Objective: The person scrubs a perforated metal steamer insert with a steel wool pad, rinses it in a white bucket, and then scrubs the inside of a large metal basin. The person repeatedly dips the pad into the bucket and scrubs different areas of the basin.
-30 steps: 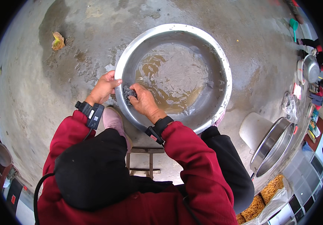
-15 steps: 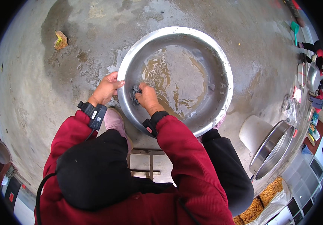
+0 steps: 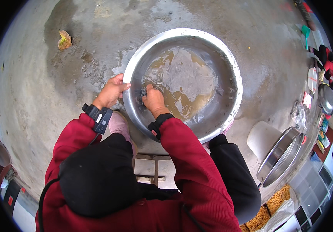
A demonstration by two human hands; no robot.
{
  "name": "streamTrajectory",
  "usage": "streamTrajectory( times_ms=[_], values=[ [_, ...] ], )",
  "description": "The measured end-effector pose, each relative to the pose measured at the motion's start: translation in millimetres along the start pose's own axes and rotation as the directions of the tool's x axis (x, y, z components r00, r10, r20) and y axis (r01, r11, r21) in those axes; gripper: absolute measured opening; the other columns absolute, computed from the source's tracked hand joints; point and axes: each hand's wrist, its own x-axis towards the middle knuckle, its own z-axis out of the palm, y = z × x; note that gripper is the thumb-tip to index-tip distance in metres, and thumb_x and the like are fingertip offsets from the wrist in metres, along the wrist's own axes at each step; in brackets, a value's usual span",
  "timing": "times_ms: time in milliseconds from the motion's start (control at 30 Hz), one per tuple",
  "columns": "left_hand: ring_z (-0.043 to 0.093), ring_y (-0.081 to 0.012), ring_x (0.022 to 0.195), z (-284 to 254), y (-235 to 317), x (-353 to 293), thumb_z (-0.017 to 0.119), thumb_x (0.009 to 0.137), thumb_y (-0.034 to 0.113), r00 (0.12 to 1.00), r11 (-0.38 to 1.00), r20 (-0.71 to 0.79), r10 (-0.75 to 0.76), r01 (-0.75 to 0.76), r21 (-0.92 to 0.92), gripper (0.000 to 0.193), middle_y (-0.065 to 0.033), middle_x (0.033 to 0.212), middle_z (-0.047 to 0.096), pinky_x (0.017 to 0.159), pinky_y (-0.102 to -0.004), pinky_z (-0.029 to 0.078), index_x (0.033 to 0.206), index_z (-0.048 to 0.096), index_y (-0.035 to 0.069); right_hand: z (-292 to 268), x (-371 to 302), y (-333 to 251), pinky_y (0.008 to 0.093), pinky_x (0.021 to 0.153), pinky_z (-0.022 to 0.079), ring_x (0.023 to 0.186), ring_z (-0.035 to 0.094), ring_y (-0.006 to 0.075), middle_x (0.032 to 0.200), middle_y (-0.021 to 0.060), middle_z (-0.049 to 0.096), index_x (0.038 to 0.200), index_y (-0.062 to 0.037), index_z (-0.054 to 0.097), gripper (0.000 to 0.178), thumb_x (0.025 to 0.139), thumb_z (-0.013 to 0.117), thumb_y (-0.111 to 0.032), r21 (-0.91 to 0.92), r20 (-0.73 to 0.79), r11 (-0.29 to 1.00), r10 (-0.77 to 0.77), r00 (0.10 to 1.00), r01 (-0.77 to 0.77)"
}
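Observation:
A wide stainless steel basin (image 3: 185, 32) rests on the wet concrete floor in front of me, with shallow, cloudy brown water (image 3: 174, 106) in its bottom. My left hand (image 3: 111, 91) is closed on its left rim, thumb on top and fingers outside. Inside the basin, my right hand (image 3: 155, 99) presses against the left inner wall. Its fingers are closed on a grey wire scouring pad (image 3: 143, 92), which is mostly hidden by the hand.
Pink shoes (image 3: 119, 124) flank the basin, and a small wooden stool (image 3: 151, 157) is below me. To the right are a white bucket (image 3: 263, 138) and a large steel pot (image 3: 266, 170). A dry leaf (image 3: 64, 40) lies at far left, a green ladle (image 3: 306, 33) at far right.
My right hand has shifted slightly along the basin's inner wall, and less of the scouring pad shows. Ripples near it have changed shape. My left hand keeps its hold on the rim.

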Motion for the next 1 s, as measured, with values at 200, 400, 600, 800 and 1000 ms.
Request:
streamTrajectory(
  times_ms=[200, 400, 600, 800, 1000],
  values=[
    [0.061, -0.0074, 0.082, -1.1, 1.6, 0.1, 0.059, 0.088, 0.007, 1.0, 1.0, 0.008, -0.015, 0.015, 0.02, 0.027, -0.0009, 0.097, 0.064, 0.068, -0.0239, 0.052, 0.114, 0.056, 0.007, -13.4, 9.1, 6.8, 0.0419, 0.073, 0.052, 0.082, 0.064, 0.0372, 0.086, 0.0259, 0.064, 0.092, 0.0015, 0.057, 0.027, 0.07, 0.07, -0.008, 0.043, 0.057, 0.998, 0.039, 0.998, -0.041],
    [0.061, -0.0077, 0.082, -1.3, -1.2, 2.0, 0.058, 0.088, 0.006, 1.0, 1.0, -0.001, 0.005, -0.005, -0.006, 0.026, -0.0009, 0.096, 0.064, 0.069, -0.0244, 0.052, 0.114, 0.056, 0.007, -5.2, 4.6, 1.9, 0.0418, 0.076, 0.051, 0.084, 0.063, 0.0401, 0.083, 0.0255, 0.064, 0.092, 0.0015, 0.056, 0.03, 0.068, 0.07, -0.01, 0.124, 0.123, 0.99, 0.053, 0.991, -0.069],
    [0.061, -0.0078, 0.081, -1.6, 2.2, 0.2, 0.057, 0.089, 0.006, 1.0, 1.0, 0.008, -0.018, 0.017, 0.016, 0.025, -0.0006, 0.096, 0.064, 0.069, -0.0246, 0.052, 0.113, 0.056, 0.007, -7.4, 5.2, -0.6, 0.0432, 0.078, 0.051, 0.087, 0.063, 0.0398, 0.085, 0.0249, 0.064, 0.096, 0.0031, 0.055, 0.032, 0.071, 0.069, -0.01, -0.101, 0.074, 0.995, 0.022, 0.997, -0.015],
    [0.061, -0.0074, 0.08, -1.0, 1.7, 0.4, 0.057, 0.089, 0.007, 1.0, 1.0, 0.019, -0.017, 0.016, 0.024, 0.025, -0.0001, 0.095, 0.064, 0.069, -0.0243, 0.052, 0.114, 0.056, 0.007, -22.7, 2.6, 0.2, 0.0373, 0.044, 0.05, 0.05, 0.06, 0.0256, 0.065, 0.018, 0.059, 0.084, 0.0036, 0.053, 0.023, 0.072, 0.07, -0.005, 0.457, 0.392, 0.826, 0.145, 0.909, -0.329],
    [0.061, -0.0076, 0.081, -2.5, -0.7, 4.8, 0.058, 0.089, 0.008, 1.0, 1.0, 0.007, -0.008, 0.008, 0.019, 0.025, -0.0002, 0.095, 0.065, 0.069, -0.0243, 0.051, 0.114, 0.056, 0.007, -4.6, 3.3, -2.9, 0.0404, 0.059, 0.052, 0.064, 0.063, 0.0335, 0.072, 0.0198, 0.062, 0.087, 0.005, 0.054, 0.027, 0.071, 0.071, -0.008, 0.198, 0.101, 0.977, 0.059, 0.993, -0.078]
  ],
)
